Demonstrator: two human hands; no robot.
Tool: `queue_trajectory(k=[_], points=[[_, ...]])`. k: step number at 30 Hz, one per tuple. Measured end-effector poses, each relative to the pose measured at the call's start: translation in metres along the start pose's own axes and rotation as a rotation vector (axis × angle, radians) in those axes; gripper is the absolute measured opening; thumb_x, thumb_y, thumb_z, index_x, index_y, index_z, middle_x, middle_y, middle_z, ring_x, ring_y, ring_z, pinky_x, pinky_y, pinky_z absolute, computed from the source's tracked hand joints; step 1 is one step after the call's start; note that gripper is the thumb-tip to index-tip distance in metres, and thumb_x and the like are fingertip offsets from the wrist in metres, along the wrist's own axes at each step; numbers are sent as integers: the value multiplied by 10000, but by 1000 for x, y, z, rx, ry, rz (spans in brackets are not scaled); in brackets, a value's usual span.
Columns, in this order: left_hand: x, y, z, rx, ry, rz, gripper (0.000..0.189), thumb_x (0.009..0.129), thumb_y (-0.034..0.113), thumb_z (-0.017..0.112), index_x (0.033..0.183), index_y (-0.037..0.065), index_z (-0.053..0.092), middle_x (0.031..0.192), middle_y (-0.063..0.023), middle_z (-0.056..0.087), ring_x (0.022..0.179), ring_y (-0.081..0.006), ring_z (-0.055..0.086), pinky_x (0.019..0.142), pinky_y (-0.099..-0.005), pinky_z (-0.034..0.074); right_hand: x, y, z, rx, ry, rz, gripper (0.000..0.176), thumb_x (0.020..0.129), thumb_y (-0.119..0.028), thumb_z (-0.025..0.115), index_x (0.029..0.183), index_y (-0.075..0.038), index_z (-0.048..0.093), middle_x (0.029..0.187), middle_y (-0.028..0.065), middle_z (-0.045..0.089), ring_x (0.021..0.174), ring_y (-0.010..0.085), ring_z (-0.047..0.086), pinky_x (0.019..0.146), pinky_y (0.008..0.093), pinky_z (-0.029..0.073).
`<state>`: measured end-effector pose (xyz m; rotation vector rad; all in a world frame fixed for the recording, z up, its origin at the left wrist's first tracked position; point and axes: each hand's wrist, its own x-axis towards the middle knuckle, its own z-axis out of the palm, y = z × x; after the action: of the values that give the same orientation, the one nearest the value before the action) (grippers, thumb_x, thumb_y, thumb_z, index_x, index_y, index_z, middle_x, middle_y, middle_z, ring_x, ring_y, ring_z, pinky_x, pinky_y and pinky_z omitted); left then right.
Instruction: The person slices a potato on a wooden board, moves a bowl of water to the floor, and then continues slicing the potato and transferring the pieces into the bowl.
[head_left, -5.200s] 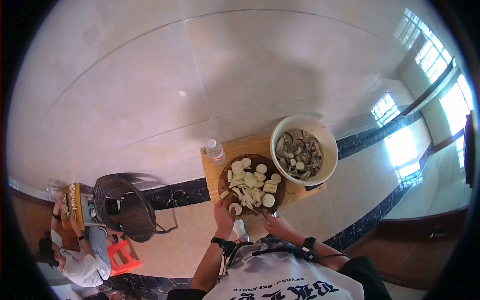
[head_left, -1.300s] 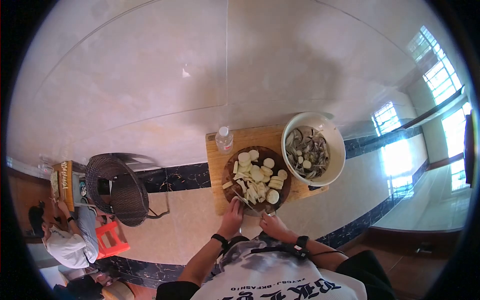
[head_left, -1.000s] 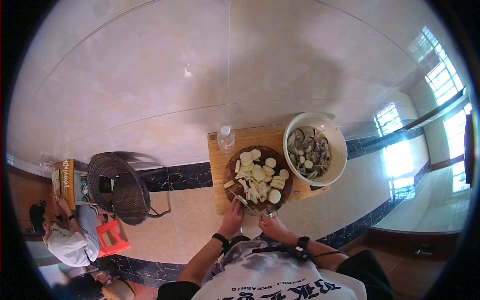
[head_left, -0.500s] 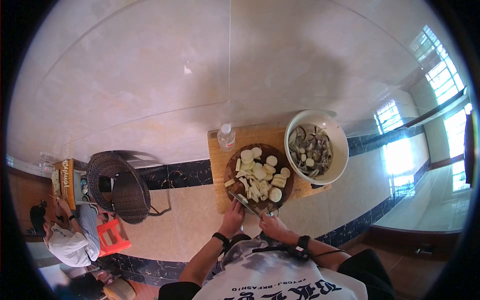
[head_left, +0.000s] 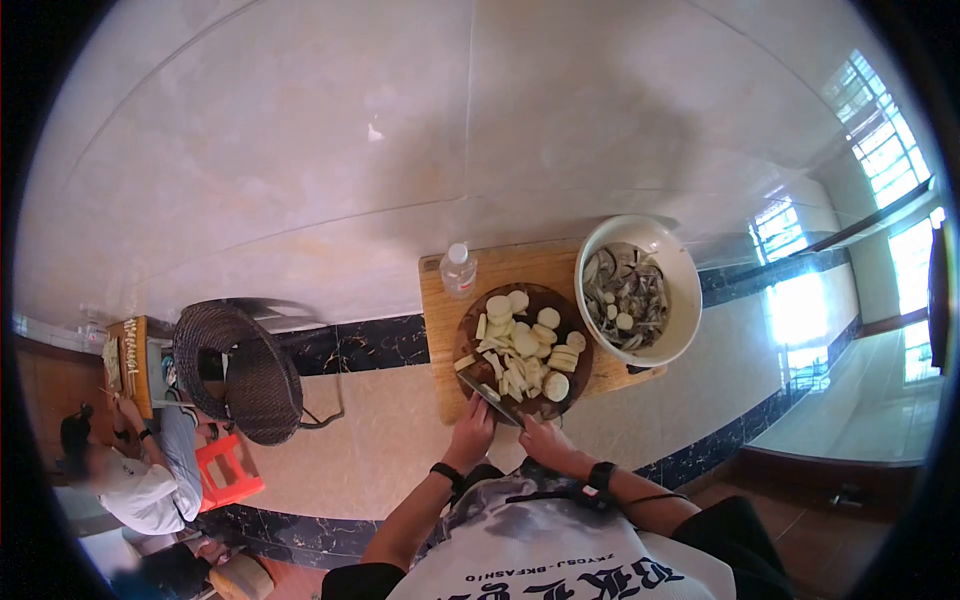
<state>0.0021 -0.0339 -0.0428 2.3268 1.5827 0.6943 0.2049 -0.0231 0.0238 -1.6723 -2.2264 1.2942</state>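
Observation:
A kitchen knife (head_left: 486, 395) lies slanted over the near left part of a round brown cutting board (head_left: 574, 392), its handle in my right hand (head_left: 548, 446). My left hand (head_left: 472, 434) is at the board's near edge, close to the blade, with its fingers drawn together. Whatever they hold is hidden. Pale vegetable slices (head_left: 524, 343) and cut sticks (head_left: 515, 376) are spread over the board beyond the knife. To the right, a white bowl (head_left: 688, 300) holds liquid and many cut strips, some dark-edged, with a few round pale slices.
Under the board is a wooden table (head_left: 432, 330) against a tiled wall; a clear plastic bottle (head_left: 458, 272) stands at its back left. Further left are a woven wicker chair (head_left: 262, 395) and a red stool (head_left: 225, 472), where another person (head_left: 150, 490) sits working at a small table.
The view has shifted slightly, so the table and bowl appear a little to the right. The knife stays at the board's near left edge, and both hands keep nearly the same pose.

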Motion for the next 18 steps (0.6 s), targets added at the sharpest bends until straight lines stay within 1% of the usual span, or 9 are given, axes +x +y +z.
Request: queue_trajectory(k=[2, 4, 6, 10, 12, 14, 17, 18], points=[[2, 2, -6, 12, 11, 1, 369, 837, 48, 603, 1172, -98, 654, 1281, -224, 590, 1330, -394, 514, 1038, -409, 511, -2, -12, -6, -39, -20, 42, 286, 944, -213, 534, 1100, 25, 508, 716, 346, 608, 723, 560, 613, 676, 644, 478], [4, 4, -12, 12, 28, -5, 360, 837, 49, 603, 1163, -92, 659, 1276, -217, 595, 1312, -386, 528, 1031, -413, 513, -10, -13, -17, -53, -34, -85, 277, 947, -216, 529, 1082, 24, 505, 737, 345, 615, 745, 560, 614, 687, 644, 474], [6, 7, -16, -6, 51, -8, 353, 837, 49, 603, 1158, -86, 663, 1277, -212, 597, 1291, -378, 543, 1024, -416, 516, -15, -6, -23, -49, -33, -148, 269, 950, -218, 526, 1066, 24, 503, 751, 343, 619, 762, 556, 616, 692, 641, 473], [5, 9, -11, 53, 44, -22, 335, 839, 62, 602, 1137, -75, 670, 1275, -206, 599, 1287, -366, 545, 1028, -419, 510, -18, 7, -18, -30, -5, -160, 255, 949, -219, 535, 1037, 19, 509, 758, 333, 621, 767, 547, 619, 691, 629, 476], [3, 9, -13, 75, 43, -14, 330, 837, 63, 602, 1128, -76, 670, 1270, -207, 600, 1294, -364, 541, 1030, -421, 508, -16, 11, -10, -14, 2, -126, 241, 945, -213, 544, 1024, 13, 516, 755, 327, 619, 759, 545, 616, 689, 625, 479], [2, 8, -15, 79, 26, -8, 327, 835, 67, 601, 1120, -76, 672, 1265, -207, 600, 1301, -365, 534, 1031, -423, 506, -14, 16, -1, 23, 7, -37, 223, 942, -204, 554, 1012, 6, 523, 747, 321, 616, 747, 545, 612, 687, 620, 480], [2, 8, -15, 62, 20, -4, 327, 835, 70, 599, 1117, -78, 672, 1263, -210, 599, 1308, -370, 526, 1033, -423, 504, -18, 3, -10, -47, 5, -174, 186, 940, -178, 561, 992, -2, 527, 742, 302, 610, 726, 542, 607, 675, 616, 481], [2, 8, -14, 54, 22, -5, 328, 835, 71, 598, 1117, -78, 672, 1263, -211, 598, 1310, -372, 524, 1033, -423, 503, -18, 9, -5, -31, 16, -177, 182, 942, -174, 560, 988, 0, 527, 743, 297, 606, 724, 540, 607, 668, 614, 482]])
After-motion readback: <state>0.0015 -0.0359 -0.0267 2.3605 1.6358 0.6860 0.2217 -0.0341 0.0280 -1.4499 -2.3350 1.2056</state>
